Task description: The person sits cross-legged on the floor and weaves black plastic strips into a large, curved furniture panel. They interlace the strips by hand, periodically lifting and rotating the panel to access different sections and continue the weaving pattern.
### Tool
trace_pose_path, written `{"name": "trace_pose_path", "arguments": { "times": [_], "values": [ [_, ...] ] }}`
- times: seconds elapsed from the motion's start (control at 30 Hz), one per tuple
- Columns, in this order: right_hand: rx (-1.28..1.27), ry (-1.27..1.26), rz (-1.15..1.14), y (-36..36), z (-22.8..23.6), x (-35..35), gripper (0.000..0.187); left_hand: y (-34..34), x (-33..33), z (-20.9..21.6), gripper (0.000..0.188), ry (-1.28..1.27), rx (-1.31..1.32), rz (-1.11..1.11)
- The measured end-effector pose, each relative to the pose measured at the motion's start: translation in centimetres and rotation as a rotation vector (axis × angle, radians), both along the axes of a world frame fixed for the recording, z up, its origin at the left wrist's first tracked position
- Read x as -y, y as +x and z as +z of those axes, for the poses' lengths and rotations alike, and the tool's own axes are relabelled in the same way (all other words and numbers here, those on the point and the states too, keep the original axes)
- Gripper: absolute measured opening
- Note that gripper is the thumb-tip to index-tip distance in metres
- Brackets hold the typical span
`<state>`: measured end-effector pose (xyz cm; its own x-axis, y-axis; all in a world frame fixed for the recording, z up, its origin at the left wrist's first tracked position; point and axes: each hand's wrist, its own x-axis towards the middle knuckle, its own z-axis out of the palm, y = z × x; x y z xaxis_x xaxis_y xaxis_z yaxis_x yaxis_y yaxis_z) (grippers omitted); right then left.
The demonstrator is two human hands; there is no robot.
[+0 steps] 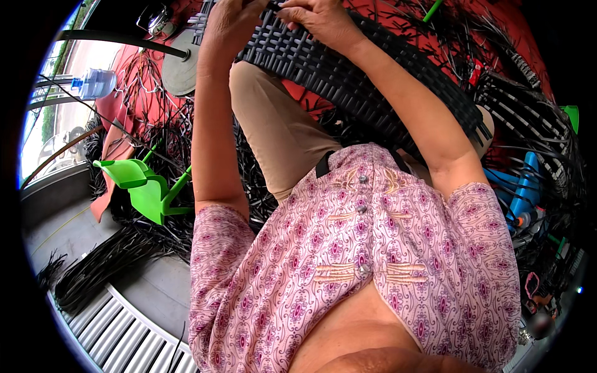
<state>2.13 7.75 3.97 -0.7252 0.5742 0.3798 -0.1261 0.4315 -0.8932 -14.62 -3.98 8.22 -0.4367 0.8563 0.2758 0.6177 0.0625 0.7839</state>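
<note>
A dark grey woven wicker panel (pixel 298 53) lies slantwise across my lap and knees, its flat strands interlaced. At the top edge of the picture, my left hand (pixel 239 18) bends over the panel's far left part with its fingers drawn together, partly cut off. Close by on the right, my right hand (pixel 317 22) rests over the weave, thumb and fingers curled into a pinch. What lies between the fingertips of either hand is too small or hidden to make out. Loose ends of strand stick out at the panel's lower right corner.
Loose dark strips (pixel 106 264) lie in bundles and tangles around me on red sheeting (pixel 385 9). A bright green dustpan-like plastic piece (pixel 146 193) stands at left, below a clear water bottle (pixel 96 84). Blue plastic objects (pixel 527 186) are at right. White slats (pixel 118 329) edge the lower left.
</note>
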Motion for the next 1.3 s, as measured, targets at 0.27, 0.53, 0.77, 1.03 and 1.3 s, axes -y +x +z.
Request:
{"name": "trace_pose_path", "arguments": {
  "times": [0.27, 0.53, 0.77, 1.03, 1.3],
  "values": [
    [-0.146, -0.287, -0.117, 2.8, -1.2, 0.1, 0.022, 3.1, -1.9, -7.9, 0.026, -0.115, -0.225, 0.092],
    [-0.014, -0.169, -0.197, 4.7, -1.4, 0.8, 0.022, 7.0, -2.2, -6.9, 0.025, -0.165, -0.553, 0.204],
    [0.239, 0.183, -0.315, 4.0, -2.5, 0.6, 0.020, 6.0, -2.2, -8.3, 0.018, -0.018, -0.416, 0.130],
    [0.546, 0.437, -0.378, 3.0, -1.3, 1.3, 0.020, 6.0, -2.0, -9.0, 0.017, 0.017, -0.241, 0.118],
    [0.560, 0.503, -0.407, 2.1, -0.8, 2.1, 0.018, 6.3, -2.1, -8.7, 0.019, 0.032, -0.296, 0.101]
  ]
}}
